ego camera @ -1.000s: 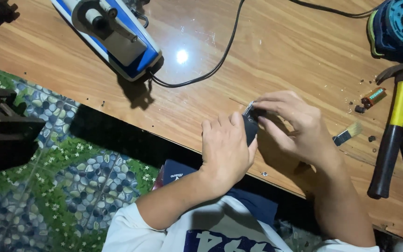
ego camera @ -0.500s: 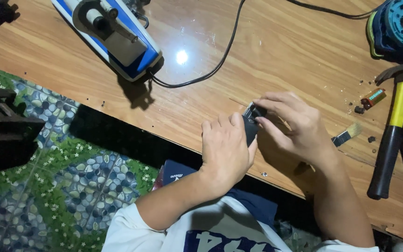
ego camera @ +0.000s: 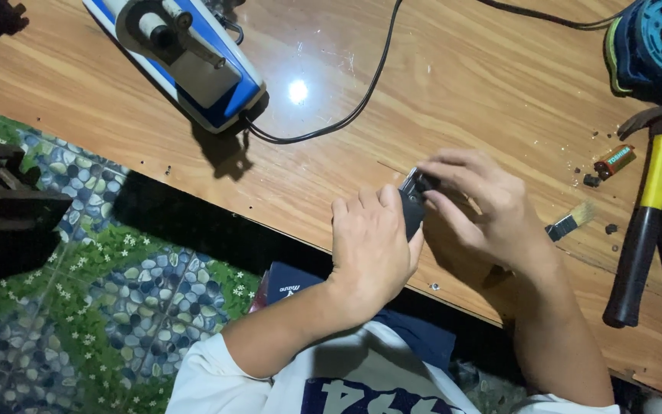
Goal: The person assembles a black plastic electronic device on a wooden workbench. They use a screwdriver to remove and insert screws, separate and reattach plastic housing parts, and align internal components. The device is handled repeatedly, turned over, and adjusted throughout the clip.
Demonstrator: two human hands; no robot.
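Small dark device (ego camera: 412, 205), clasped between left hand (ego camera: 371, 249) and right hand (ego camera: 478, 205), both grips closed on it

dim warm overhead light, glare spot on the wooden table (ego camera: 499, 84), hard shadows, sharp focus

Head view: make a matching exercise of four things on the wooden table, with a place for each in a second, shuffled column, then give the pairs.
Things:
1. hammer
2. small dark device
3. blue and white machine
4. small brush

Places:
A. far left part of the table, black cable leading from it
B. right edge, yellow neck and black grip
C. between the left hand and right hand
D. just right of the right hand

Pairs: 1-B, 2-C, 3-A, 4-D
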